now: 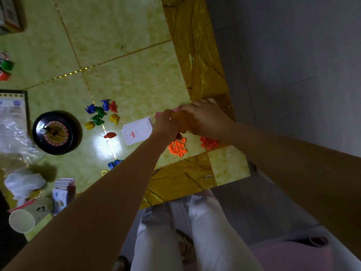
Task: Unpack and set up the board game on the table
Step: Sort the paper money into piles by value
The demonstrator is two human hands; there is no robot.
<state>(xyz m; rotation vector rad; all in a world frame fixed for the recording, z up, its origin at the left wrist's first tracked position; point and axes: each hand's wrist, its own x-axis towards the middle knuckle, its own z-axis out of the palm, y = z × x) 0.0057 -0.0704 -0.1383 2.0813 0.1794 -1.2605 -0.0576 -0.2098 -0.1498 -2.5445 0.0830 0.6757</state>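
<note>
Hovering over the table [127, 36] near its edge, the left hand [168, 123] curled round a thin pink stack [157, 115], seemingly cards; the right hand [203, 118] covered it, grip hidden. Probably light, bendy, slick: best pinched by its long edges. Blur hid its long axis and facing.

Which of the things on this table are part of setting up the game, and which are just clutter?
Game: roulette wheel, coloured figures, card deck, orange tiles, blue pieces, pink item between the left hand and right hand.
Lying about: paper cup, crumpled white wrapping, clear plastic bag.
</note>
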